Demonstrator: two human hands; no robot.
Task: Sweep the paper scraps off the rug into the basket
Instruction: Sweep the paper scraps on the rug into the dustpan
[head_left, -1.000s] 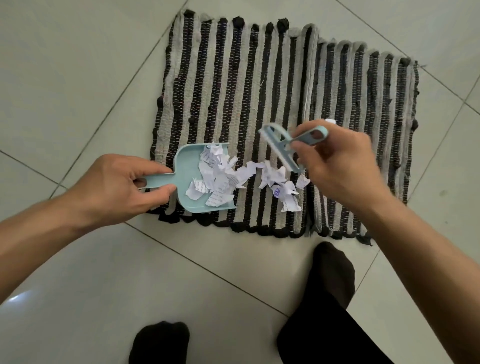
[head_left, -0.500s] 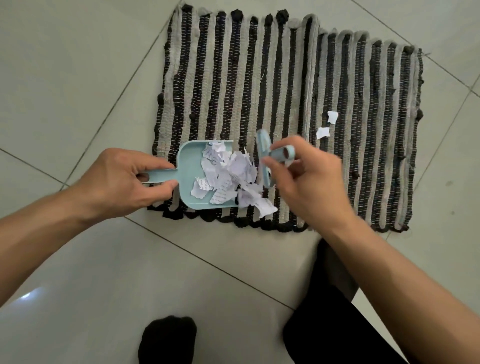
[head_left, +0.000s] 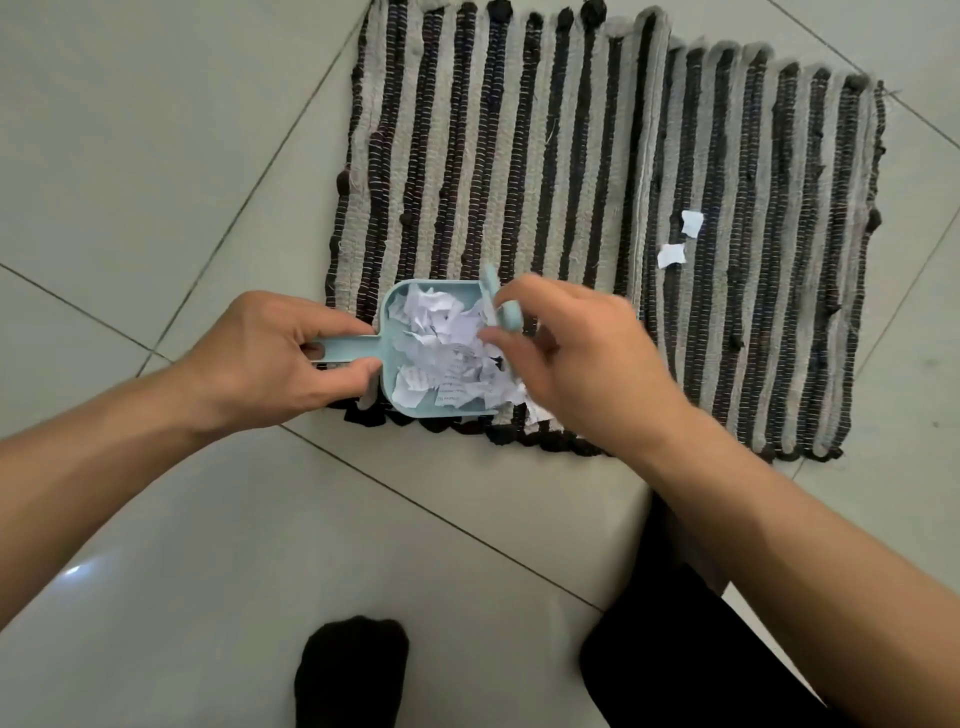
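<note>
Left hand (head_left: 270, 358) grips dustpan (head_left: 415, 405) handle; right hand (head_left: 576, 364) pinches blurred, seemingly brush (head_left: 498, 301).

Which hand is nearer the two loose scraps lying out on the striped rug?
Right. The right hand, holding the small brush, is just left of and below the two loose scraps. The left hand grips the dustpan handle, farther left.
</note>
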